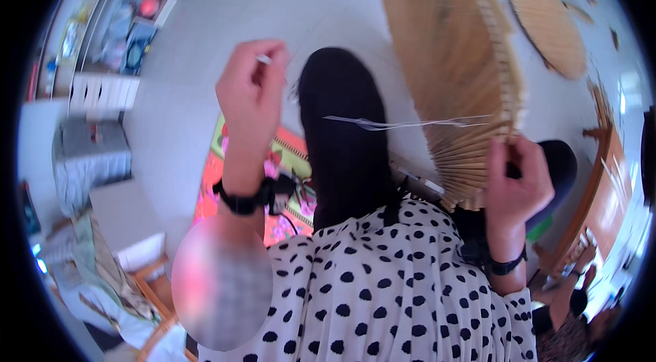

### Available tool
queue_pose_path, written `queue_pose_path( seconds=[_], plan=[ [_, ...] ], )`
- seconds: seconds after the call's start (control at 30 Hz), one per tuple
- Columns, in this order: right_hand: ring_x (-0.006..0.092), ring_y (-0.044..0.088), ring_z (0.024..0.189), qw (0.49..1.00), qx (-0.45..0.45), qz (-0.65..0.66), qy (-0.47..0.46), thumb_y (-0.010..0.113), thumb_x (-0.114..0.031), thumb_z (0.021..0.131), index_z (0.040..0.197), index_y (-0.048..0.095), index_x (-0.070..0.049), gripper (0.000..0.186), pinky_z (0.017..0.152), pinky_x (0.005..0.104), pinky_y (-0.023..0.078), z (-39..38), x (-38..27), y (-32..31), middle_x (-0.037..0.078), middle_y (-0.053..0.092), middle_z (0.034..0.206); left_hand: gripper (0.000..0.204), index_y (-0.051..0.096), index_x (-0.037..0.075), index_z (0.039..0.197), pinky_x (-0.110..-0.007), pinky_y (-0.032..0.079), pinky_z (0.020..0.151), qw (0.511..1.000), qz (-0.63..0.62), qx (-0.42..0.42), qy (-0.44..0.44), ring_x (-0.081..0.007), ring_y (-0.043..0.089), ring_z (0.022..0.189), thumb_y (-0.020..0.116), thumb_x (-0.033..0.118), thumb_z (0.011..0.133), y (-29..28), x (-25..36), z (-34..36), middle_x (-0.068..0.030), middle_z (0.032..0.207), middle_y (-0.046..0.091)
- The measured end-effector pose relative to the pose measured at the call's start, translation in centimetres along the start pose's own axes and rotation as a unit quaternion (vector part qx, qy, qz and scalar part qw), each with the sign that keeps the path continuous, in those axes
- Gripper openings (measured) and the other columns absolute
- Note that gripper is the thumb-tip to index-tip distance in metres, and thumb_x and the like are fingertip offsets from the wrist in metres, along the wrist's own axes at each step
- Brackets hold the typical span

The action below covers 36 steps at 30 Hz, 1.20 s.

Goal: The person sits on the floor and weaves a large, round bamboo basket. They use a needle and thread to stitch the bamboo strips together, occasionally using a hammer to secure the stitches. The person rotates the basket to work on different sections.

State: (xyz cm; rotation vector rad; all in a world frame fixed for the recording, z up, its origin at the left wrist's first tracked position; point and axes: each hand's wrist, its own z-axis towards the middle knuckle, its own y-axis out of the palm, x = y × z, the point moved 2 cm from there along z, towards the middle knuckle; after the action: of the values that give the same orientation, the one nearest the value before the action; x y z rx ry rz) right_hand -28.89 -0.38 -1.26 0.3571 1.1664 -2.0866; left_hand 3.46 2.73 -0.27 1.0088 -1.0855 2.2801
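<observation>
A large tan palm-leaf fan (444, 41) with radiating pleats stands tilted over my right thigh, its stitched rim facing right. My right hand (516, 181) pinches the lower part of that rim between thumb and fingers. From the rim near this hand, loose white thread (372, 124) runs leftward in thin strands across my dark trouser leg. My left hand (253, 85) is raised to the left of my knee, apart from the fan, with its fingers curled together. A small white bit shows between those fingers; what it is cannot be made out.
Another round palm-leaf fan (550, 27) lies on the pale floor at the far right. A wooden bench (601, 191) stands at right, with another person's arm (567, 293) below it. Shelves (113, 34) line the left, above a grey covered box (92, 164). A floral cloth (212, 188) lies beside my leg.
</observation>
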Motion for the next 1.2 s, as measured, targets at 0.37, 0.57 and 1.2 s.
queue_pose_path(
  seconds=[0.37,0.57,1.2],
  plan=[
    [0.0057,0.057,0.062,0.992,0.031,-0.093,0.081,0.075,-0.020,0.087,0.091,0.067,-0.001,0.021,0.058,0.0205,0.048,-0.1,2.9,0.1,0.000,0.064,0.072,0.035,0.069,0.003,0.093,-0.046,0.053,0.081,0.793,0.342,-0.333,-0.379,-0.0400,0.066,0.088,0.065,0.036,0.082,-5.6,-36.5,-29.5,-0.0222,0.090,0.069],
    [0.0061,0.055,0.063,0.994,0.042,-0.079,0.065,0.072,-0.016,0.089,0.089,0.065,-0.001,0.017,0.057,0.0207,0.046,-0.1,1.9,0.0,0.000,0.062,0.076,0.043,0.059,-0.003,0.110,-0.051,0.052,0.084,0.791,0.314,-0.239,-0.467,-0.0455,0.065,0.093,0.065,0.030,0.082,0.5,-34.7,-40.4,-0.0267,0.101,0.067],
    [0.0144,0.060,0.055,0.996,0.031,0.029,0.078,0.078,-0.010,0.079,0.081,0.061,0.004,0.022,0.053,0.0262,0.050,1.2,0.4,0.2,0.010,0.063,0.069,0.019,0.061,0.002,0.096,-0.024,0.046,0.063,0.872,-0.258,0.129,-0.395,-0.0112,0.053,0.071,0.053,0.018,0.096,-4.6,-27.5,-21.9,-0.0028,0.083,0.055]
  ],
)
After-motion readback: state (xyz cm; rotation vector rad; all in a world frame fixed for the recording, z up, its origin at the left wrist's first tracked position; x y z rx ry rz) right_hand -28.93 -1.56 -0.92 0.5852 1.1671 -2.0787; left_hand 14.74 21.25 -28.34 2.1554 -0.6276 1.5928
